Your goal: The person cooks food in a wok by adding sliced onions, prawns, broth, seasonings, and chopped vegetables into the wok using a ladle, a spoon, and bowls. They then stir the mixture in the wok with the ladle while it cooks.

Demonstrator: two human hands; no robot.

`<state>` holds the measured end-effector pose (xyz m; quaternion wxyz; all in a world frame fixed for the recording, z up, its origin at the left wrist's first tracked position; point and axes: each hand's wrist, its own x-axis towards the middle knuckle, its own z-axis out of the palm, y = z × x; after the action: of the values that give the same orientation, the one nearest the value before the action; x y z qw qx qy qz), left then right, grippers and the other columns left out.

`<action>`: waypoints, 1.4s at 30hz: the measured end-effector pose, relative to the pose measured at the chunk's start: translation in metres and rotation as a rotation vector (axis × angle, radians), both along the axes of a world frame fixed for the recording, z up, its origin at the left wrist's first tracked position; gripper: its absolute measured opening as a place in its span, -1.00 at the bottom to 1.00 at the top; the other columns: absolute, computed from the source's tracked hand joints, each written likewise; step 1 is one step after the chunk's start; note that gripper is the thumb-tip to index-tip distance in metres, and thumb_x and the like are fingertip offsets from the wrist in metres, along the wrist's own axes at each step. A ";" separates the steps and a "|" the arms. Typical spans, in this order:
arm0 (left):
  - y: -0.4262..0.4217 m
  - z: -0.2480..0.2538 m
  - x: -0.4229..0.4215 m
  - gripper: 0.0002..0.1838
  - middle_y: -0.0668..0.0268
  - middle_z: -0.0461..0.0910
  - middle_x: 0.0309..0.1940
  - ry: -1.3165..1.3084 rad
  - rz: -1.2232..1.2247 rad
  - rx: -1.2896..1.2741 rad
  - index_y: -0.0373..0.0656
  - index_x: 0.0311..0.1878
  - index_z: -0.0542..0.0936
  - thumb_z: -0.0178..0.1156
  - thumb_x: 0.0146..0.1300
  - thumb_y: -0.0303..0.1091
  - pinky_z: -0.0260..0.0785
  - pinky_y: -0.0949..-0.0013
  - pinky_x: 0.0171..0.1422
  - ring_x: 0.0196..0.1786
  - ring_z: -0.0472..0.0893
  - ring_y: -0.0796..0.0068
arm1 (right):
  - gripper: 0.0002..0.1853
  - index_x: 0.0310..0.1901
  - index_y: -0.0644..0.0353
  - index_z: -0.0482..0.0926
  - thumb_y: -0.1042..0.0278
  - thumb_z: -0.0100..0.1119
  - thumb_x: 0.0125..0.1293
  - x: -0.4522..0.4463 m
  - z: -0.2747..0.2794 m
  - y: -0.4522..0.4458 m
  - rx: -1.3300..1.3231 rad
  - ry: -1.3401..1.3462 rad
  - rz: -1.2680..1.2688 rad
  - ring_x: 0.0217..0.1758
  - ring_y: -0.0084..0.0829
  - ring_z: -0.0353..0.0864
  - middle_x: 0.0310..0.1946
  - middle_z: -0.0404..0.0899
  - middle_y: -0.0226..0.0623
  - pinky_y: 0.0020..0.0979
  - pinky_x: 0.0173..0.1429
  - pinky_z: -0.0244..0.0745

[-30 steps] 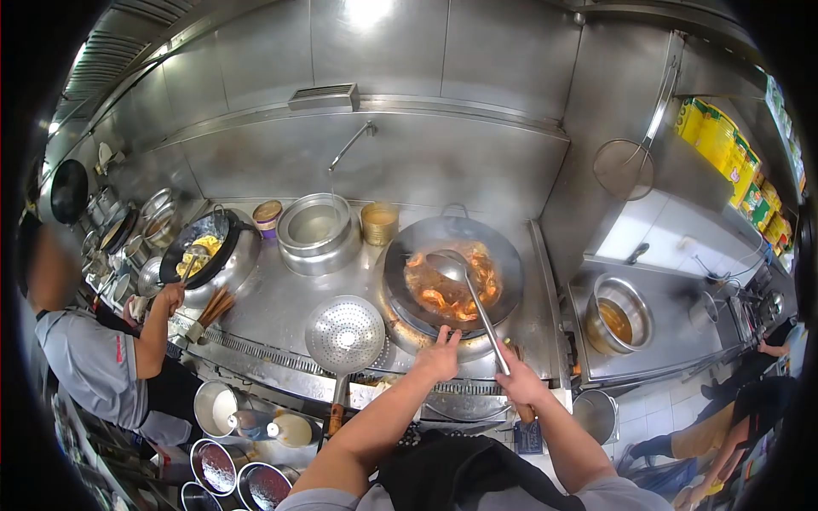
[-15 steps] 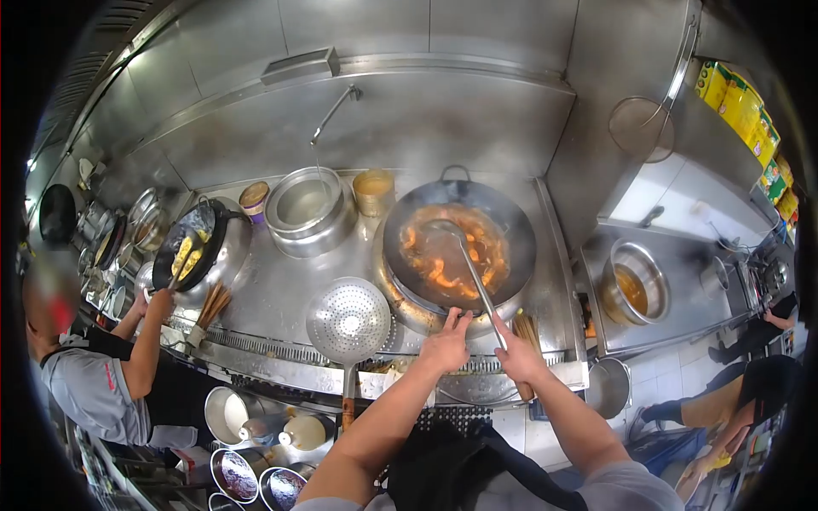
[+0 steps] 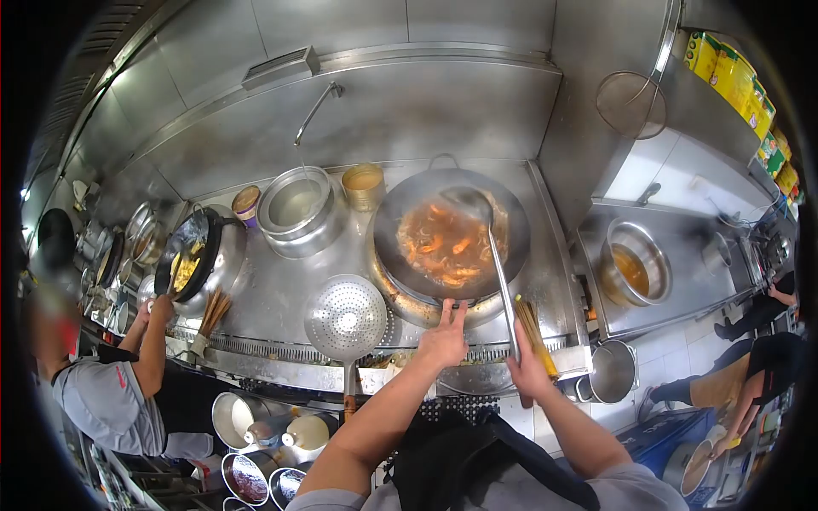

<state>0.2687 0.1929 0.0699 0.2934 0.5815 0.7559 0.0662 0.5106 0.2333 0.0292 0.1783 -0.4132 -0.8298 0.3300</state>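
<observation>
A dark wok [image 3: 392, 217] sits on the burner ring, with orange-red pieces bubbling in reddish sauce [image 3: 450, 243]. My left hand [image 3: 443, 342] is at its near rim, two fingers stretched out and apart, their tips touching the wok's edge or near handle; I cannot see the contact clearly. My right hand [image 3: 530, 373] is wrapped around the long handle of a steel ladle [image 3: 499, 277]. The ladle's bowl rests in the far right part of the wok, above or in the sauce; steam blurs it. Left of my hands, a perforated strainer [image 3: 345, 317] lies flat on the stove edge.
A steel pot [image 3: 296, 209] stands under the tap [image 3: 315, 115], beside a yellow tin [image 3: 364, 187]. A bundle of sticks [image 3: 535, 336] is by my right hand. Leftward, a co-worker [image 3: 111, 400] handles another wok [image 3: 194, 247]. A steel bowl [image 3: 635, 264] of liquid stands at right.
The ladle's bowl has moved from the wok's middle to its far right side, and my right hand has shifted right and toward me. My left hand stays at the rim. The view has shifted slightly.
</observation>
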 end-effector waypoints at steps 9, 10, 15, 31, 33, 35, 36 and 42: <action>0.007 -0.001 0.010 -0.04 0.03 -0.19 0.68 0.073 0.025 0.012 0.01 0.65 -0.03 0.25 0.24 -0.23 0.47 -0.05 0.34 0.32 0.56 -0.14 | -0.16 0.61 0.14 0.02 0.61 0.14 0.34 0.068 -0.105 -0.039 -0.303 0.277 0.026 -0.13 -0.33 0.64 0.09 0.52 -0.11 -0.33 -0.07 0.59; 0.006 -0.004 0.011 -0.03 0.03 -0.18 0.69 0.072 0.032 0.025 0.01 0.65 -0.02 0.26 0.23 -0.24 0.47 -0.05 0.35 0.32 0.56 -0.14 | -0.16 0.61 0.11 0.03 0.61 0.14 0.35 0.078 -0.108 -0.039 -0.391 0.287 -0.002 -0.30 -0.40 0.62 -0.04 0.54 -0.17 -0.36 -0.23 0.57; 0.006 -0.008 0.015 -0.01 0.07 -0.18 0.68 0.067 0.062 0.034 0.00 0.65 -0.03 0.27 0.21 -0.24 0.47 -0.05 0.35 0.32 0.56 -0.13 | -0.14 0.63 -0.05 0.00 0.67 0.05 0.34 0.103 -0.043 -0.044 -0.793 0.527 -0.211 -0.72 -0.64 0.30 -0.48 0.41 -0.43 -0.50 -0.66 0.26; 0.007 -0.014 0.020 -0.06 0.21 -0.08 0.64 0.035 0.099 0.099 -0.05 0.61 0.04 0.29 0.20 -0.30 0.44 -0.03 0.38 0.38 0.49 -0.05 | -0.16 0.58 0.24 0.09 0.61 0.13 0.24 0.209 -0.102 -0.052 -0.367 0.121 -0.465 0.33 -0.01 0.56 0.28 0.52 0.13 -0.17 0.40 0.43; 0.007 -0.016 0.020 -0.06 0.21 -0.05 0.63 0.026 0.096 0.106 -0.05 0.61 0.04 0.29 0.20 -0.31 0.43 -0.03 0.39 0.39 0.49 -0.04 | -0.15 0.59 0.21 0.09 0.58 0.15 0.24 0.211 -0.101 -0.061 -0.396 0.010 -0.459 0.43 0.04 0.49 0.36 0.45 0.20 -0.14 0.46 0.38; 0.006 -0.016 0.019 -0.07 0.21 -0.02 0.61 0.019 0.097 0.108 -0.05 0.61 0.04 0.28 0.20 -0.31 0.43 -0.02 0.39 0.39 0.49 -0.03 | -0.11 0.61 0.02 0.03 0.47 0.18 0.26 0.220 -0.128 -0.063 -0.287 -0.153 -0.466 0.14 0.19 0.62 0.12 0.59 0.26 0.01 0.20 0.51; 0.006 -0.016 0.019 -0.07 0.21 -0.01 0.61 0.018 0.097 0.112 -0.05 0.61 0.05 0.27 0.20 -0.31 0.43 -0.03 0.39 0.39 0.48 -0.03 | -0.09 0.62 -0.04 0.01 0.43 0.17 0.26 0.224 -0.135 -0.061 -0.269 -0.220 -0.461 0.02 0.22 0.65 0.02 0.63 0.26 0.07 0.09 0.52; 0.004 -0.038 0.008 -0.24 0.13 0.09 0.56 -0.127 0.104 0.323 -0.12 0.53 0.24 0.26 0.27 -0.35 0.51 0.07 0.28 0.20 0.63 0.05 | -0.07 0.63 -0.14 0.01 0.38 0.22 0.25 0.243 -0.168 -0.034 -0.248 -0.370 -0.438 -0.04 0.16 0.69 0.00 0.65 0.22 0.09 0.00 0.55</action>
<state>0.2766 0.1971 0.0320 0.2395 0.5758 0.7445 0.2383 0.7541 0.1990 -0.1387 0.0396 -0.6539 -0.6928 0.3016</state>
